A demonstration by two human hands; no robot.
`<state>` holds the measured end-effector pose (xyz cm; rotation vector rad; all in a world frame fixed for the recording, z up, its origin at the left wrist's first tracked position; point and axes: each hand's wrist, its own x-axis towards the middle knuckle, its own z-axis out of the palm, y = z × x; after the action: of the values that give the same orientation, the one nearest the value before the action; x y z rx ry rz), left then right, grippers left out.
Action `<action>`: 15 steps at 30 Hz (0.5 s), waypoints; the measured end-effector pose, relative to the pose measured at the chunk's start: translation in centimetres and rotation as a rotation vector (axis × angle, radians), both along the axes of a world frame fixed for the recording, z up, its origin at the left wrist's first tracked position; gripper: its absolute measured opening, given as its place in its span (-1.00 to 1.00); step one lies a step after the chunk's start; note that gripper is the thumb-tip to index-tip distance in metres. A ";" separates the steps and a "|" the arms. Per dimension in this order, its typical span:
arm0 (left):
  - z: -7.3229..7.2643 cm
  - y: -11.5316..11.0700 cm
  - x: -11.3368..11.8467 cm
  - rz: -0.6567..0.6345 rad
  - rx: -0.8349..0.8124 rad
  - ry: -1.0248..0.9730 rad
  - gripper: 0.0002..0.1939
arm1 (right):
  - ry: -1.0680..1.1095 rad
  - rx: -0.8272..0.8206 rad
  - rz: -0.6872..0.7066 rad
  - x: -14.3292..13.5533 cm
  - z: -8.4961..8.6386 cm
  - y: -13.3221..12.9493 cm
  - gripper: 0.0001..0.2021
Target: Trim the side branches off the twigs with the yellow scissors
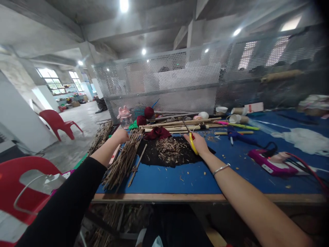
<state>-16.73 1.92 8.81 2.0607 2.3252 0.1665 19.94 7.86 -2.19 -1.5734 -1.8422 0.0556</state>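
Observation:
My right hand (pixel 199 144) is closed round the yellow handles of a pair of scissors (pixel 192 145), their dark blades pointing up and away from me. Beside the upper part of a bundle of thin brown twigs (pixel 123 159) is my left hand (pixel 120 136), its fingers curled; what they hold, if anything, is hidden. A single knotted twig (pixel 137 166) lies right of the bundle. Between my hands a black cloth (pixel 149 156) bears a heap of small wood chips (pixel 168 149). Dark red fabric (pixel 158 133) is bunched at its back edge.
Long wooden sticks (pixel 180 124) lie across the blue table (pixel 159 181) before a perforated metal screen (pixel 154 82). Dark red yarn balls (pixel 149 112) sit behind. At right are a purple power strip (pixel 272 163) with cables and a plastic bag (pixel 305 137). Red chairs (pixel 23 164) stand left.

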 end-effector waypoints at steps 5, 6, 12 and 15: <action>-3.3 -0.5 -0.8 0.056 -0.044 -0.241 -0.80 | -0.008 -0.041 0.033 0.2 -0.1 0.0 -0.57; -3.7 -0.5 -0.9 0.063 -0.032 -0.265 -0.83 | -0.009 -0.046 0.044 0.2 0.0 -0.1 -0.57; -3.4 -0.1 -2.3 0.144 -0.003 -0.374 -0.75 | -0.023 -0.088 0.041 0.1 0.1 -0.1 -0.57; -2.2 -0.2 -2.8 0.164 0.039 -0.453 -0.70 | -0.018 -0.096 0.045 0.1 0.0 0.0 -0.57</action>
<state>-19.56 1.70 6.57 1.6255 2.2076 0.6152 20.06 7.90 -2.15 -1.6026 -1.9140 0.1527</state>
